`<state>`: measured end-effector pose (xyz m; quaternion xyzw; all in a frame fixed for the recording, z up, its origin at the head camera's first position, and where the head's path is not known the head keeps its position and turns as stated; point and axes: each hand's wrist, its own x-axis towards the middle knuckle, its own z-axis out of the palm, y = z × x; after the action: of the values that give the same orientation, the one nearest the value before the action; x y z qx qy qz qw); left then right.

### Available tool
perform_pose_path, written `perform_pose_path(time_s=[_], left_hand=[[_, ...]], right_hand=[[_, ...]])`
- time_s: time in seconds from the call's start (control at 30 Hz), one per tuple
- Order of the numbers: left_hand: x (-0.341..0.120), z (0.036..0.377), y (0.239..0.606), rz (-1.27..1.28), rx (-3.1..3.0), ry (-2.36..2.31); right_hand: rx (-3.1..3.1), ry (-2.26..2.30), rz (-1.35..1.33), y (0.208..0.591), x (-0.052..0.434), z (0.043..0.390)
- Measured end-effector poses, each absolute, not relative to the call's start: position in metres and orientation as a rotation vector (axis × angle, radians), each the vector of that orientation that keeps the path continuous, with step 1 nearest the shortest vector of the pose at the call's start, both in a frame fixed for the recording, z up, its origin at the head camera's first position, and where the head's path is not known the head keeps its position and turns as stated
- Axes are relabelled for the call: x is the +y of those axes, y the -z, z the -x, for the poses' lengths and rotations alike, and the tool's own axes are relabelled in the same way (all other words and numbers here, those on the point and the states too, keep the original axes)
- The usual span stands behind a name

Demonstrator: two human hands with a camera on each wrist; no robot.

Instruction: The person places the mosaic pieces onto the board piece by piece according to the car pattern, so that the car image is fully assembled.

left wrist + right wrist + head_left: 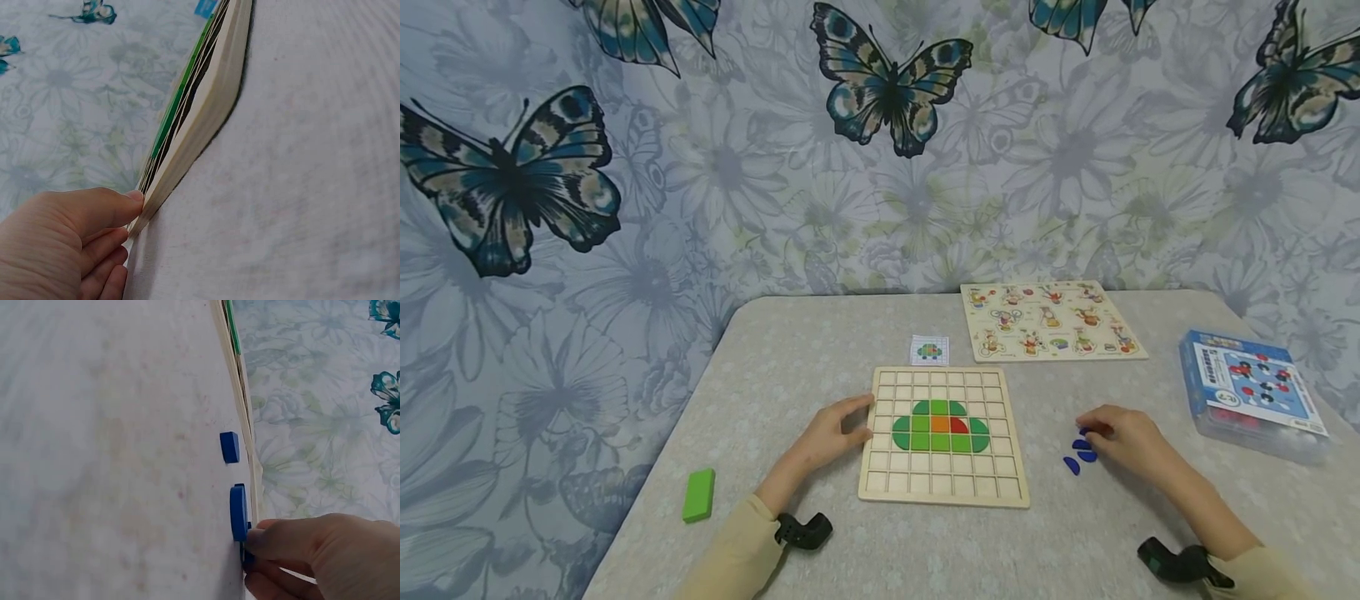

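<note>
A wooden grid board [942, 492] lies flat, with green, orange and red tiles [940, 427] set in its middle cells. My left hand [829, 433] rests at the board's left edge; its thumb and forefinger are spread apart and touch the rim. In the left wrist view, the left thumb [103, 206] meets the board's corner. To the right of the board, several dark blue half-round pieces [1072, 466] lie on the table. Among them, my right hand [1123, 437] pinches one blue piece [249, 556], mostly covered by thumb and fingers. Another blue piece [238, 514] stands beside the thumb.
A small pattern card [929, 351] lies behind the board. Farther back is a wooden picture board [1052, 322]. At the right stands a clear plastic box with a blue label [1255, 396]. A green block [698, 495] sits at the left, near the table's edge.
</note>
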<state>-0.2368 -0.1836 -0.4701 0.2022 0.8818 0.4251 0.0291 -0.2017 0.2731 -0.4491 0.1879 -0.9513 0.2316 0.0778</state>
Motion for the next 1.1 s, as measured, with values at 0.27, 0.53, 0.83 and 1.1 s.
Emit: perform_pose_path(time_s=[0.27,0.53,0.83,1.1], left_hand=[[-0.186,0.236,0.469,-0.627,2.712,-1.322],[-0.185,0.236,0.468,-0.660,2.720,-1.315],[-0.184,0.238,0.472,-0.697,2.703,-1.327],[-0.187,0.238,0.472,-0.716,2.691,-1.329]], right_hand=[[-2.656,-0.780,-0.740,0.425,0.225,0.200],[-2.513,-0.910,-1.108,0.411,0.143,0.199],[-2.533,-0.938,-1.206,0.424,0.084,0.203],[-2.599,-0.909,-1.216,0.439,0.072,0.203]])
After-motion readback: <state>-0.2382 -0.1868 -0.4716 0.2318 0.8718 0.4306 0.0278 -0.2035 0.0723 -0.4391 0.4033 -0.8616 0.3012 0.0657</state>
